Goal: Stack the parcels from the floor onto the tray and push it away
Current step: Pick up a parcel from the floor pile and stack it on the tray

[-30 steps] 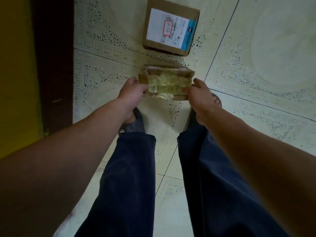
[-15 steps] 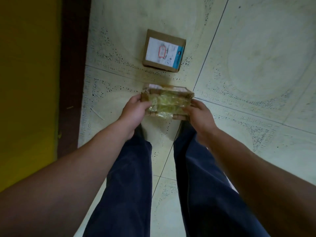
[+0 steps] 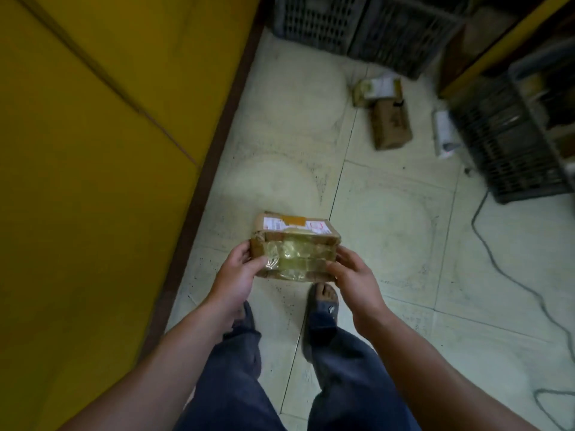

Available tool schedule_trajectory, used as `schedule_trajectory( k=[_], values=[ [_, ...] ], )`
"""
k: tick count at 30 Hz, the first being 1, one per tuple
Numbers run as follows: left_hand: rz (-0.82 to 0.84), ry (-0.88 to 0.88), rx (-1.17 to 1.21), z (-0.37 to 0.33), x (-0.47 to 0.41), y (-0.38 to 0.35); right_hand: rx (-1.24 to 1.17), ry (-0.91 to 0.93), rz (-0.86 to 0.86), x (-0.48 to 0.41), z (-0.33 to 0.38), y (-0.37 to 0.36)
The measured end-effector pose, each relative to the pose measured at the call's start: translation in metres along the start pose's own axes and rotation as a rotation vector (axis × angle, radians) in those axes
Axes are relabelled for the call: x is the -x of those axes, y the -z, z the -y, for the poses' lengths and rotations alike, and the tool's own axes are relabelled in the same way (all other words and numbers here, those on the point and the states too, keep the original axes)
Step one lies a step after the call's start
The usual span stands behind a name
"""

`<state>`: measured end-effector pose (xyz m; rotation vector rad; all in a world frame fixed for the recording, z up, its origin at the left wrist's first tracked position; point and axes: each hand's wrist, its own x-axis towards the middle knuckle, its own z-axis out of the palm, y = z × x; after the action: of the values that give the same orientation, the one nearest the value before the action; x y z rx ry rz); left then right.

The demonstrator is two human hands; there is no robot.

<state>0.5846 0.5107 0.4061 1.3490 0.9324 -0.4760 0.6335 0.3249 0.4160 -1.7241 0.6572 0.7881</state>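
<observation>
Over the tiled floor (image 3: 389, 213), my left hand (image 3: 238, 272) and right hand (image 3: 354, 275) grip the taped parcel (image 3: 295, 247) by its ends (it looks small, stiff and slippery).

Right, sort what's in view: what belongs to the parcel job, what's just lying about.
Job: taped parcel, held by left hand and right hand; brown parcel, labelled parcel and white packet on the floor.
Lying about: black cable, dark mesh crates, yellow wall.

Both hands (image 3: 236, 276) (image 3: 354, 275) hold a taped parcel (image 3: 295, 247)
</observation>
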Motion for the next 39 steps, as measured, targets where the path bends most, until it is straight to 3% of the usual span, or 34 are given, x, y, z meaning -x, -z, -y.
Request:
schedule_trajectory(
  k=[9, 19, 29, 39],
  values=[
    [0.053, -0.243, -0.023, -0.120, 0.100, 0.019, -0.100, 0.181, 0.013, 0.103, 0.106, 0.021],
    [0.119, -0.427, 0.008, -0.201, 0.184, 0.033, -0.151, 0.421, -0.063, 0.200, 0.187, 0.039],
    [0.139, -0.519, 0.065, -0.212, 0.224, 0.038, -0.161, 0.518, -0.094, 0.240, 0.194, 0.049],
    [-0.175, -0.513, 0.257, -0.143, 0.285, -0.003, 0.014, 0.574, 0.229, 0.237, 0.170, 0.085]
  ],
)
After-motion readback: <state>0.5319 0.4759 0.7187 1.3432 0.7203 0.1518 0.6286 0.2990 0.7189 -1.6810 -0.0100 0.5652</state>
